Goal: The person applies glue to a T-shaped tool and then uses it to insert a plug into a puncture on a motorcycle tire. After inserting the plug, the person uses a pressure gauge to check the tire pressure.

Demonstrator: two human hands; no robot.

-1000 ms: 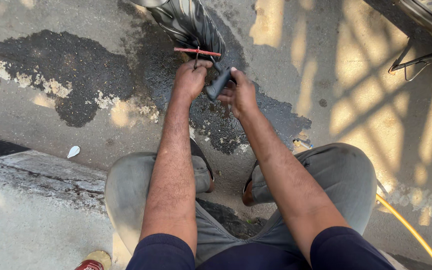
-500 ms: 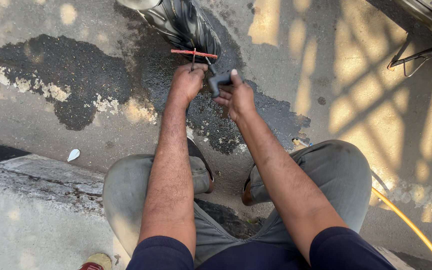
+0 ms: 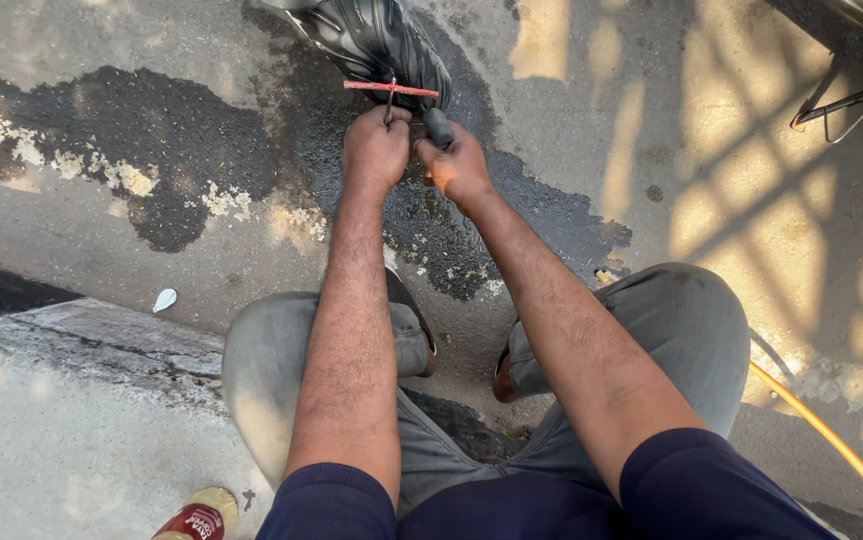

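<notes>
Nearest the camera, at the bottom edge, a bottle with a red label (image 3: 194,518) lies on the pale concrete step (image 3: 61,440), just beside the person's left thigh. The person squats in grey trousers (image 3: 671,330), knees spread, both bare forearms reaching forward between them. A yellow hose (image 3: 831,440) runs along the ground to the right of the right knee, and a small white scrap (image 3: 164,299) lies on the ground left of the left knee, near the step's edge.

Beyond the knees the ground is rough grey concrete (image 3: 671,130) with a broad dark wet patch (image 3: 151,150), crossed by bars of sunlight and shadow (an outdoor spot, by the light). A metal stand (image 3: 841,100) shows at the upper right.

Farther on, the left hand (image 3: 375,150) is closed in a fist around the shaft of a thin tool with a red strip (image 3: 391,89); the strip lies crosswise, left to right, while the shaft points away from the person into a black tyre (image 3: 376,40). The right hand (image 3: 456,165), touching the left, is curled tightly around a dark handle (image 3: 438,127) that sticks up and away toward the tyre. The tyre stands at the top edge, its tread running away from the camera.
</notes>
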